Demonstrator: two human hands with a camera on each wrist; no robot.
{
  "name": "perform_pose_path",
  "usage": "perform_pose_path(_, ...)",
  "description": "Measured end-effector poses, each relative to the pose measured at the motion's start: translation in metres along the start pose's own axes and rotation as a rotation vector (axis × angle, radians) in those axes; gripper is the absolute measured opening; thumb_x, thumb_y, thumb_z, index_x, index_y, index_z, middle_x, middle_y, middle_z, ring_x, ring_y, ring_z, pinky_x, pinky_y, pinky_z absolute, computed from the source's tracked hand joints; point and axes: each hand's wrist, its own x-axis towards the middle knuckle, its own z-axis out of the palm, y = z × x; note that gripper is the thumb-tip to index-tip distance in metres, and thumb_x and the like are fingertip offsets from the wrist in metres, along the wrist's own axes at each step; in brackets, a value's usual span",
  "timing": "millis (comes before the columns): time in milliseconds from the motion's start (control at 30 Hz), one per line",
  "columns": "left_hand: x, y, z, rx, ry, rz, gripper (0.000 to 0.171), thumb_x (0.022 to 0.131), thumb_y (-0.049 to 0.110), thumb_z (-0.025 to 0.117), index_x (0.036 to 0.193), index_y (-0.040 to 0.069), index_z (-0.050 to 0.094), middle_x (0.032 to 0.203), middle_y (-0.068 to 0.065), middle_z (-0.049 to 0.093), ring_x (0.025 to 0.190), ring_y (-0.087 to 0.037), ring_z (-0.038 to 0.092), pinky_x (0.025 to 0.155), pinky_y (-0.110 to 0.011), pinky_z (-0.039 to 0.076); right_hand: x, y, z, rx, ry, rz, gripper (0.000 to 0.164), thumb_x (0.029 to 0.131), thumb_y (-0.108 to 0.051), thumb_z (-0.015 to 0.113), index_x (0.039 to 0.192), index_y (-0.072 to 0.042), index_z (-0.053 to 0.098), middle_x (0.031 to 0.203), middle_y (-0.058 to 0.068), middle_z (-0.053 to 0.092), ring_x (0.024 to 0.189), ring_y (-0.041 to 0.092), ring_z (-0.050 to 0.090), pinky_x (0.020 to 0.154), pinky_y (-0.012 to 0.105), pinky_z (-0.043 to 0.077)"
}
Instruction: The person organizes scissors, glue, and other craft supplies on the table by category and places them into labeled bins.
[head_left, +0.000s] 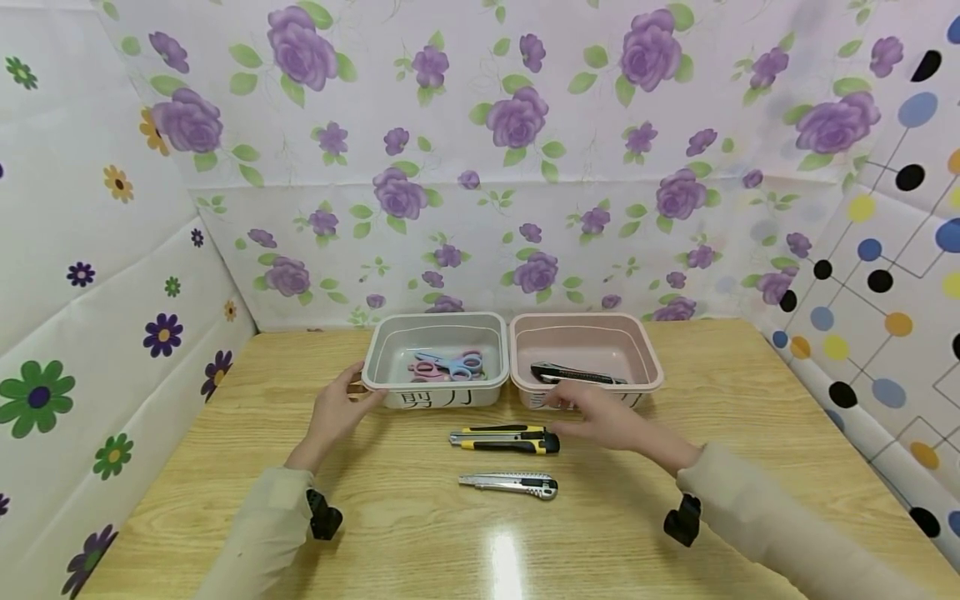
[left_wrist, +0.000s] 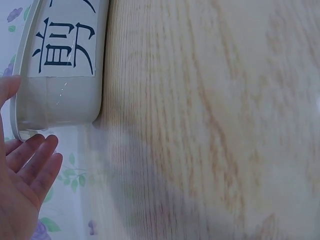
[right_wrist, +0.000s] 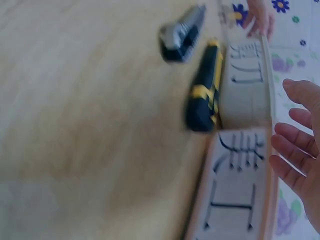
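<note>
My left hand (head_left: 335, 414) is at the front left corner of a grey bin (head_left: 375, 400), thumb at the front rim and extended fingers along the side. Blue and pink scissors (head_left: 452, 365) lie in that bin. My right hand (head_left: 609, 418) hovers by the front rim of a pink bin (head_left: 645, 385), fingers loosely spread with nothing between them. Inside the pink bin lies a black utility knife (head_left: 581, 375). A yellow and black utility knife (head_left: 504, 445) lies on the table, its butt end near my right hand. Closer to me lies a silver utility knife (head_left: 510, 482).
The bins stand side by side at the back of the wooden table (head_left: 405, 533). Both carry front labels with large black characters, like the grey bin's label (left_wrist: 65, 47). A purple-flowered cloth (head_left: 465, 225) hangs right behind them, and patterned cloths flank both sides.
</note>
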Motion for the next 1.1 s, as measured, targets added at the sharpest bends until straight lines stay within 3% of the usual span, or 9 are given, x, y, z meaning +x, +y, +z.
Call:
perform_pose_path(267,0.000,0.002,-0.002,-0.009,-0.012,-0.003,0.064,0.083,0.030,0.067,0.133,0.000,0.042,0.117,-0.022,0.057,0.097,-0.034,0.059,0.077,-0.043,0.051,-0.007,-0.015,0.028,0.066,-0.026,-0.043,0.028,0.080,-0.020,0.070,0.100,-0.003,0.061,0.093,0.007,0.063,0.082,0.020,0.059,0.072,0.031,0.050)
perform_pose_path(600,0.001,-0.001,0.000,-0.016,-0.005,0.016,0.063,0.083,0.028,0.067,0.132,-0.002,0.043,0.111,-0.022,0.060,0.097,-0.035,0.059,0.077,-0.043,0.051,-0.015,-0.033,0.056,0.081,-0.138,0.064,0.035,0.081,-0.028,0.068,0.106,-0.006,0.060,0.099,0.002,0.062,0.087,0.014,0.058,0.075,0.025,0.048)
perform_pose_path(800,0.001,-0.001,0.001,-0.024,0.001,0.016,0.062,0.082,0.027,0.068,0.131,-0.002,0.044,0.110,-0.022,0.061,0.095,-0.033,0.060,0.077,-0.043,0.051,-0.018,-0.035,0.069,0.039,-0.130,0.111,0.034,0.077,-0.024,0.072,0.105,-0.009,0.061,0.095,-0.001,0.059,0.084,0.010,0.056,0.074,0.022,0.047)
perform_pose_path(1100,0.000,0.000,0.000,-0.036,0.004,0.012,0.061,0.082,0.025,0.068,0.131,-0.002,0.044,0.109,-0.022,0.061,0.095,-0.033,0.060,0.076,-0.042,0.051,-0.018,-0.032,0.081,0.019,-0.118,0.118,0.027,0.075,-0.019,0.072,0.099,-0.011,0.063,0.092,-0.006,0.055,0.084,0.005,0.049,0.076,0.023,0.045)
